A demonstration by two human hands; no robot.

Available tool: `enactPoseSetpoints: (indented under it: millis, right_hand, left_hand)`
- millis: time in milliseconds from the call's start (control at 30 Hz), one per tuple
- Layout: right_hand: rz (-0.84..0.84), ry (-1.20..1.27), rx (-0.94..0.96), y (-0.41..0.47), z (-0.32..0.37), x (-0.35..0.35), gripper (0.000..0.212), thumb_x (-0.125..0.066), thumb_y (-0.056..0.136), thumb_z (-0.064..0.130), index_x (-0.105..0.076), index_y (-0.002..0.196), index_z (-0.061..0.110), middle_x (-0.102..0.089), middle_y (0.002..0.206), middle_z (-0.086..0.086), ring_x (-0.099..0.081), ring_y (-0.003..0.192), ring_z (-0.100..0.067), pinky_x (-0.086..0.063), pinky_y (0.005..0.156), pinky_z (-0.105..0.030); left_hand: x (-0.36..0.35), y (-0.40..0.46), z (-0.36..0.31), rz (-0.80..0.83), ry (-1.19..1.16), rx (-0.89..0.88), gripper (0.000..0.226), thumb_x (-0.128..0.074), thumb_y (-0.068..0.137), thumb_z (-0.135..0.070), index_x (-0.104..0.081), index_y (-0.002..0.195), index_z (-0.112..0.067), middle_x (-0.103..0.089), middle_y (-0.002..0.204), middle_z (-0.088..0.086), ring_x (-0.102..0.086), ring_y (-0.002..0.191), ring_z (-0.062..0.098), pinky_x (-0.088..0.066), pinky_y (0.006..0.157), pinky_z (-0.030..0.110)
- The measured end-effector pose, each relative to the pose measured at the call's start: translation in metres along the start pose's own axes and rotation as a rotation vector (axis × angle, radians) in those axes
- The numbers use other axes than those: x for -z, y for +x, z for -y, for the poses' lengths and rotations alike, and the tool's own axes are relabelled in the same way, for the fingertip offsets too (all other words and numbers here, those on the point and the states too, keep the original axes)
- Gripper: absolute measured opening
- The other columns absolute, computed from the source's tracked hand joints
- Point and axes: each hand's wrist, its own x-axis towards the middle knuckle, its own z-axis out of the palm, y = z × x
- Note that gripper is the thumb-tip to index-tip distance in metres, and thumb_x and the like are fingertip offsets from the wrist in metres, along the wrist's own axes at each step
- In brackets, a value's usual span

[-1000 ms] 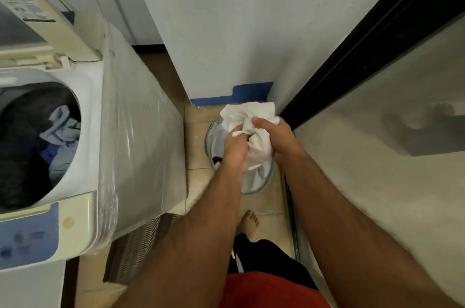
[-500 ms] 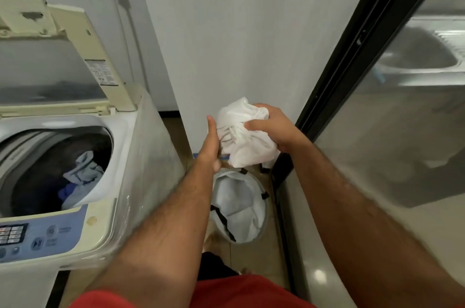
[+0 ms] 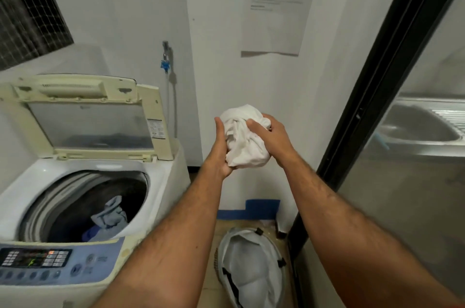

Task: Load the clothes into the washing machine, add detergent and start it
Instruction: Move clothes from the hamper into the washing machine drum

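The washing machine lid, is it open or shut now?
Open: the lid stands raised behind the drum, where clothes are visible inside.

On the tiled floor [image 3: 208, 292] stand the washing machine [image 3: 161, 197] and, beside it, a white-lined laundry basket [image 3: 251, 270].

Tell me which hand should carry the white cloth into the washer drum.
Left, probably. The left hand cups the white cloth on the side nearer the open drum, to the left; the right hand grips it from the far side.
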Motion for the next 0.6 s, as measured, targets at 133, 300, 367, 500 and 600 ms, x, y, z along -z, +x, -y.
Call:
enactPoseSetpoints:
  millis: [133, 300, 367, 500, 600]
  right_hand:
    - [0.103, 0.065, -0.198, 0.008, 0.011, -0.035, 0.108, -0.053, 0.047, 0.099, -0.045, 0.135, 0.037, -0.062, 0.131, 0.002, -0.064, 0.112, -0.023, -0.052, 0.094, -0.051]
    - [0.307, 0.220, -0.256, -0.010, 0.053, -0.103, 0.075, -0.054, 0.068, 0.085, -0.056, 0.127, 0.039, -0.072, 0.115, 0.001, -0.071, 0.102, -0.026, -0.059, 0.075, -0.048]
    - [0.316, 0.320, -0.249, -0.013, 0.062, -0.139, 0.066, -0.059, 0.076, 0.075, -0.060, 0.126, 0.031, -0.073, 0.114, -0.004, -0.071, 0.102, -0.027, -0.059, 0.078, -0.046]
    - [0.233, 0.505, -0.226, -0.015, 0.082, -0.221, 0.090, -0.083, 0.058, 0.066, -0.061, 0.129, 0.016, -0.071, 0.117, -0.012, -0.069, 0.107, -0.030, -0.052, 0.097, -0.047]
    - [0.182, 0.560, -0.184, -0.015, 0.099, -0.266, 0.086, -0.088, 0.054, 0.059, -0.064, 0.123, 0.012, -0.072, 0.114, -0.013, -0.070, 0.105, -0.032, -0.051, 0.099, -0.050]
  left_hand:
    - [0.021, 0.002, -0.031, -0.088, 0.120, -0.121, 0.104, -0.070, 0.049, -0.085, -0.057, 0.130, -0.021, -0.066, 0.123, 0.011, -0.063, 0.114, 0.031, -0.045, 0.103, 0.051]
    - [0.066, -0.022, -0.082, -0.216, 0.184, -0.230, 0.051, -0.066, 0.071, -0.069, -0.061, 0.094, -0.025, -0.064, 0.115, 0.009, -0.060, 0.107, 0.023, -0.044, 0.103, 0.042]
    - [0.084, -0.046, -0.106, -0.195, 0.255, -0.241, 0.033, -0.054, 0.085, -0.062, -0.058, 0.087, -0.029, -0.065, 0.101, 0.006, -0.061, 0.095, 0.021, -0.047, 0.094, 0.038]
    - [0.132, -0.090, -0.156, -0.132, 0.418, -0.277, 0.045, -0.041, 0.089, -0.068, -0.064, 0.099, -0.031, -0.070, 0.108, 0.008, -0.066, 0.097, 0.020, -0.050, 0.094, 0.037]
    - [0.168, -0.111, -0.184, -0.088, 0.409, -0.284, 0.090, -0.044, 0.066, -0.088, -0.056, 0.130, -0.026, -0.069, 0.118, 0.010, -0.068, 0.105, 0.023, -0.051, 0.097, 0.042]
